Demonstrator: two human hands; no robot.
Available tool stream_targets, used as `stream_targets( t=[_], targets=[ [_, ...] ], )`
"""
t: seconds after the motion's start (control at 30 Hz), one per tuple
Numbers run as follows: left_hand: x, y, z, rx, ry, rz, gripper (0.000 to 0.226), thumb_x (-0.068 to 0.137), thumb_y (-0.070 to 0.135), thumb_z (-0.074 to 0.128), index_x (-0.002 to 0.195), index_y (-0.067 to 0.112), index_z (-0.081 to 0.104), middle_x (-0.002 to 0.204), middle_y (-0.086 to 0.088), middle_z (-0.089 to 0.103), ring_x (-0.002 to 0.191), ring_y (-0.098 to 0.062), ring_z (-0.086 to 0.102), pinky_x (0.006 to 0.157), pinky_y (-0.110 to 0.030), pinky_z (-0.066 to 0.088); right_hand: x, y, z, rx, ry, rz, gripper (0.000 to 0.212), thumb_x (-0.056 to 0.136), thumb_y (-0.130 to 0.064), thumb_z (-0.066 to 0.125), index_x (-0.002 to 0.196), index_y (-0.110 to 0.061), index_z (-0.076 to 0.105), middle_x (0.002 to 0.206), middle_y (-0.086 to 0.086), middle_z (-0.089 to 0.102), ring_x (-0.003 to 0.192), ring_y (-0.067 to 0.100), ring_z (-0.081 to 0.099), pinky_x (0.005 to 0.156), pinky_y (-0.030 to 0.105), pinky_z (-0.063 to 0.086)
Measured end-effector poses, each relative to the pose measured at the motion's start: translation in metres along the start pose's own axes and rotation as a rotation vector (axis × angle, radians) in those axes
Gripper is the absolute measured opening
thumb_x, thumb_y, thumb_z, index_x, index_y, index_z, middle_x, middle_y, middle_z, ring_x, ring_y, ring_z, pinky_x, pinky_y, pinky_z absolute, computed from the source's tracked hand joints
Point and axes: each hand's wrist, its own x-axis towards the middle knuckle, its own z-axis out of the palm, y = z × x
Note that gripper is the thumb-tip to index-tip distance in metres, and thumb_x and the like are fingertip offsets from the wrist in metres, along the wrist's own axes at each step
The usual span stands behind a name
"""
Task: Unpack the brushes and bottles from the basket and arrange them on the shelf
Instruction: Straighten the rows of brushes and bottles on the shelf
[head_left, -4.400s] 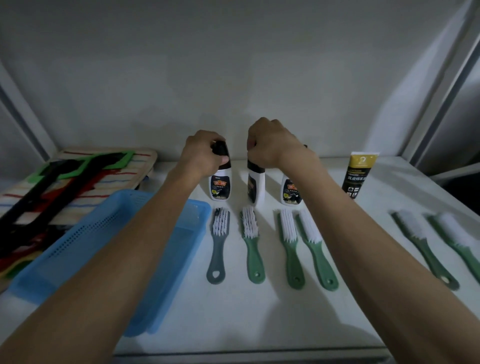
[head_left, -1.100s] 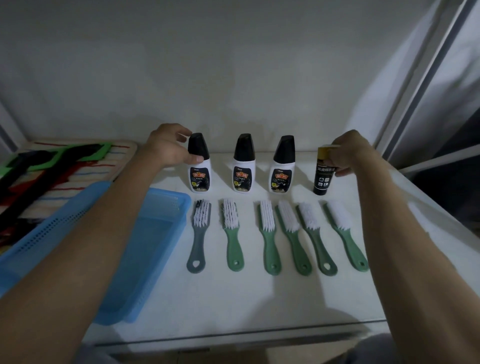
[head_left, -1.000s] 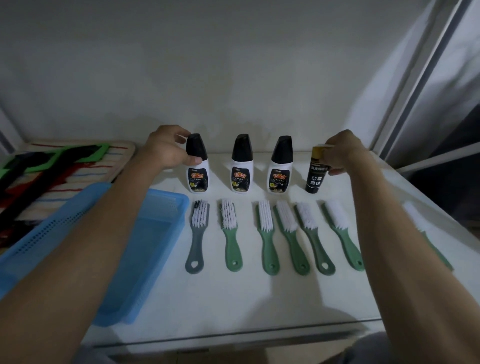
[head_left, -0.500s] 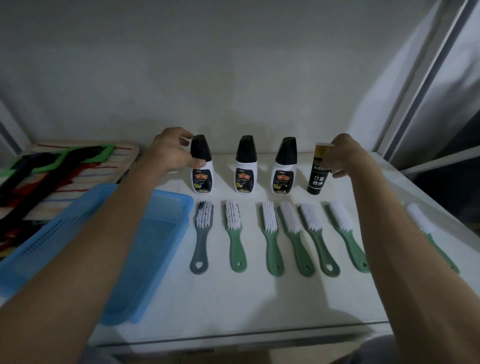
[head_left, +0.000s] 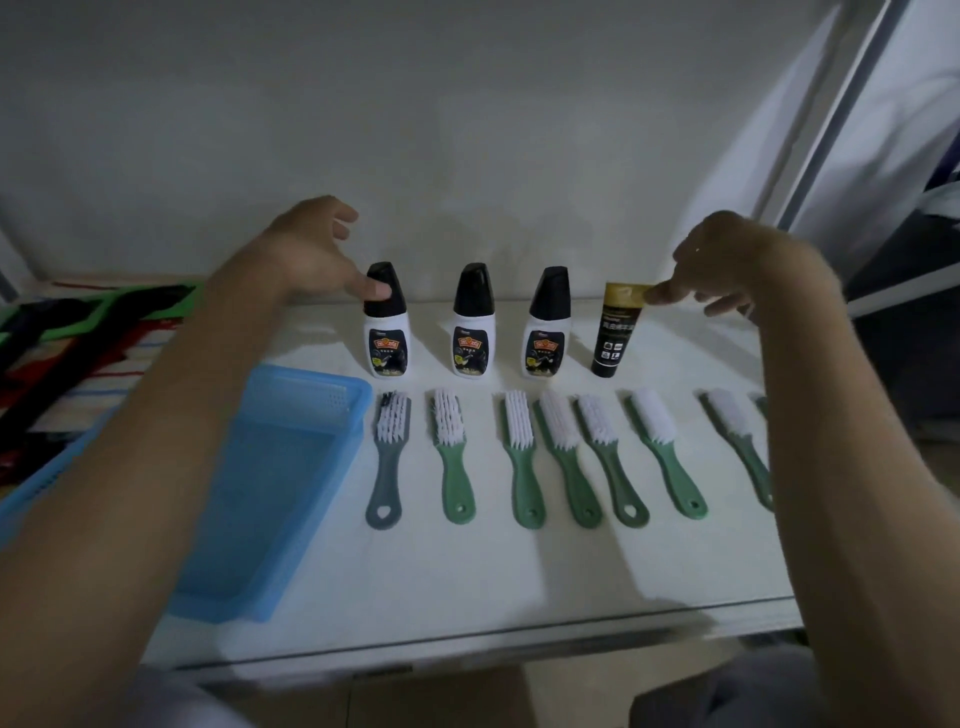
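Both grips go wide, releasing: left hand (head_left: 306, 249) barely touches the 11 o'clock bottle (head_left: 387, 338), right hand (head_left: 727, 260) the 1 o'clock tube (head_left: 615, 332). Arrangement looks finished.

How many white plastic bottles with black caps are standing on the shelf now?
3, upright in a row behind the white-bristled brushes: left bottle at the left hand's thumb, middle bottle, right bottle beside the black-and-gold tube. None seems hidden.

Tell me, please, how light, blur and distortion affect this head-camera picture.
Head view: dim, cool light, brightest on the shelf near its front; its front edge is smeared by blur; wide-angle distortion makes the post at right lean; labels on the three white bottles are too soft to read.
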Motion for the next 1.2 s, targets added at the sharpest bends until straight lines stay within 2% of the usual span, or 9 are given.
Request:
stream_targets(
  t=[0.17,0.3,0.37,0.43,0.57,0.63,0.8,0.93,1.2],
  targets=[
    [-0.049,0.020,-0.016,-0.103,-0.003,0.091,0.055,0.064,0.009,0.088,0.113,0.013,0.063,0.112,-0.008,0.064,0.104,-0.022,0.062,0.098,-0.035,0.048,-0.048,0.013,-0.013,0.097,-0.033,-0.028,0.044,0.085,-0.024,0.072,0.114,0.005,0.059,0.103,0.021,0.070,0.096,0.033,0.070,0.090,0.046,0.056],
    [-0.107,0.031,0.028,-0.323,0.101,0.183,0.025,0.080,-0.009,0.067,0.083,0.016,0.064,0.083,-0.006,0.068,0.075,-0.016,0.063,0.076,-0.023,0.051,-0.069,0.026,0.010,0.234,0.004,-0.034,0.028,0.092,-0.014,0.064,0.104,0.012,0.063,0.087,0.018,0.069,0.074,0.026,0.068,0.066,0.034,0.058],
    [-0.144,0.034,0.068,-0.267,0.078,0.193,0.022,0.084,-0.005,0.060,0.090,0.016,0.066,0.086,-0.001,0.068,0.078,-0.014,0.064,0.074,-0.020,0.050,-0.080,0.032,0.036,0.220,-0.025,-0.018,0.028,0.093,-0.013,0.061,0.098,0.014,0.064,0.080,0.021,0.070,0.066,0.027,0.069,0.066,0.039,0.061],
    [-0.176,0.034,0.106,-0.042,-0.007,0.202,0.024,0.089,0.011,0.058,0.112,0.016,0.063,0.113,-0.002,0.064,0.104,-0.018,0.062,0.090,-0.027,0.047,-0.093,0.035,0.058,0.152,-0.118,-0.022,0.028,0.091,-0.018,0.065,0.095,0.010,0.067,0.079,0.022,0.072,0.067,0.030,0.072,0.068,0.041,0.062],
    [-0.205,0.022,0.150,0.364,-0.152,0.179,0.059,0.102,0.034,0.034,0.152,0.007,0.018,0.159,-0.010,0.020,0.145,-0.023,0.022,0.116,-0.034,0.021,-0.118,0.041,0.079,0.111,-0.228,-0.080,0.032,0.091,-0.026,0.064,0.094,0.006,0.068,0.080,0.019,0.073,0.065,0.028,0.071,0.058,0.033,0.059],
    [-0.205,0.013,0.157,0.383,-0.155,0.162,0.059,0.104,0.034,0.025,0.154,0.008,0.009,0.162,-0.009,0.011,0.148,-0.021,0.012,0.118,-0.033,0.011,-0.126,0.049,0.082,0.089,-0.204,-0.082,0.038,0.090,-0.031,0.063,0.094,0.006,0.069,0.080,0.019,0.073,0.064,0.030,0.070,0.062,0.037,0.059],
    [-0.204,-0.003,0.162,0.333,-0.106,0.238,0.051,0.104,0.026,0.026,0.152,0.007,0.023,0.159,-0.006,0.023,0.147,-0.014,0.019,0.117,-0.023,0.011,-0.132,0.070,0.082,0.043,-0.197,-0.032,0.041,0.091,-0.035,0.061,0.095,0.005,0.068,0.079,0.018,0.074,0.064,0.028,0.071,0.060,0.031,0.059],
    [-0.204,-0.007,0.162,0.296,-0.066,0.268,0.049,0.104,0.024,0.030,0.151,0.009,0.027,0.158,-0.003,0.026,0.146,-0.011,0.020,0.114,-0.019,0.012,-0.122,0.080,0.071,-0.004,-0.176,0.016,0.032,0.094,-0.025,0.058,0.103,0.003,0.068,0.088,0.022,0.073,0.077,0.032,0.074,0.074,0.043,0.061],
    [-0.209,-0.014,0.165,0.308,-0.041,0.420,0.050,0.104,0.024,0.027,0.150,0.006,0.028,0.157,-0.006,0.028,0.146,-0.013,0.023,0.110,-0.016,0.002,-0.102,0.099,0.072,-0.015,-0.079,0.128,0.029,0.092,-0.019,0.055,0.112,0.002,0.051,0.086,0.016,0.066,0.064,0.025,0.073,0.068,0.042,0.062]
  ],
)
